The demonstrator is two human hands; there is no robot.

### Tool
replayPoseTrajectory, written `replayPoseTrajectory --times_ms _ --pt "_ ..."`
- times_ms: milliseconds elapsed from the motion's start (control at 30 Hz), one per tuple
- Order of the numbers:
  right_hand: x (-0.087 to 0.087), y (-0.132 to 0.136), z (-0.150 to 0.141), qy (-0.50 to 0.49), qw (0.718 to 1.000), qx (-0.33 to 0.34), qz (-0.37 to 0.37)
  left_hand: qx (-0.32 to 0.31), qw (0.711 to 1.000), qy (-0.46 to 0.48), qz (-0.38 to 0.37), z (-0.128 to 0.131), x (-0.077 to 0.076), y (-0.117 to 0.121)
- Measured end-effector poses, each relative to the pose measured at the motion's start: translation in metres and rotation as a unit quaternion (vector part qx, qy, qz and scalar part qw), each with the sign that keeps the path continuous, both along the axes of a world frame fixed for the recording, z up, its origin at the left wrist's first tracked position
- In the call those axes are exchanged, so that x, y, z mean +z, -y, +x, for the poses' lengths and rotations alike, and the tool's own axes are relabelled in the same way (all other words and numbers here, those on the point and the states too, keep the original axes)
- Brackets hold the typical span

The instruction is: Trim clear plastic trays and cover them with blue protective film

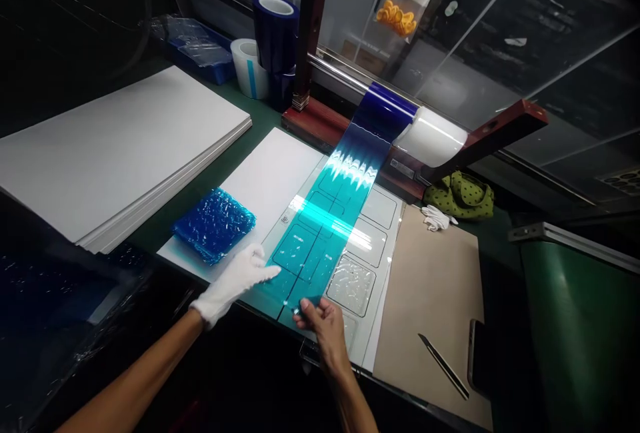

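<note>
While drawing a strip of blue protective film [320, 246] down from a roll [430, 136] on a steel bar [340, 73], tightly pinching its free end in the grip of the bare right hand [323, 326], thumb and fingers closed on the film, and leaving the grip of the white-gloved left hand [233, 284] wide open, fingers spread and holding nothing, their tips just at the film's edge. Film lying across a clear sheet [373, 266] marked with rounded rectangular panels, some covered and others bare, on a white board [270, 180] on a green-topped counter [155, 233]. Step in hand judged to be laying the film over the panels; next move seeming to call for keeping the strip taut and smoothing it flat, with ripples showing near the roll. Close by, a crumpled blue film bundle [214, 225] lying just beside the left hand, a stack of white boards [120, 153] sitting farther left, and a blue tape roll [275, 32] standing behind. To the right, a utility knife [444, 366] resting on brown kraft paper [430, 313], near a spare pair of white gloves [437, 218].
</note>
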State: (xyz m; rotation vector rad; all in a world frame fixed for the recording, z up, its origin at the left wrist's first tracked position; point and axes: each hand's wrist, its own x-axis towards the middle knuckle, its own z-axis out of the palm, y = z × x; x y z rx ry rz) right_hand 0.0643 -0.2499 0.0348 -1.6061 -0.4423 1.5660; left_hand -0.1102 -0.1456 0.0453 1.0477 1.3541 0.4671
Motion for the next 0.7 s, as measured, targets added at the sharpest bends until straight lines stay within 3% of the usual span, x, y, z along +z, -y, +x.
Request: replayPoseTrajectory --times_ms 167,300,500,600,700 --pt "-0.02 0.061 -0.036 -0.036 0.998 0.009 -0.05 0.067 0.994 -0.019 -0.086 -0.031 -0.022 0.073" --pt "-0.034 0.082 -0.053 -0.054 0.997 0.015 -0.059 0.114 0.986 -0.067 -0.097 -0.042 -0.034 0.106" --pt "-0.042 0.083 -0.053 -0.079 0.991 0.014 -0.105 0.15 0.981 -0.118 -0.043 -0.033 -0.043 0.102" --pt "-0.033 0.092 -0.045 -0.089 0.988 0.041 -0.121 0.139 0.981 -0.131 -0.035 -0.03 -0.045 0.092" --pt "-0.015 0.105 -0.022 -0.058 0.991 0.082 -0.087 0.129 0.979 -0.153 -0.025 -0.03 -0.043 0.089"
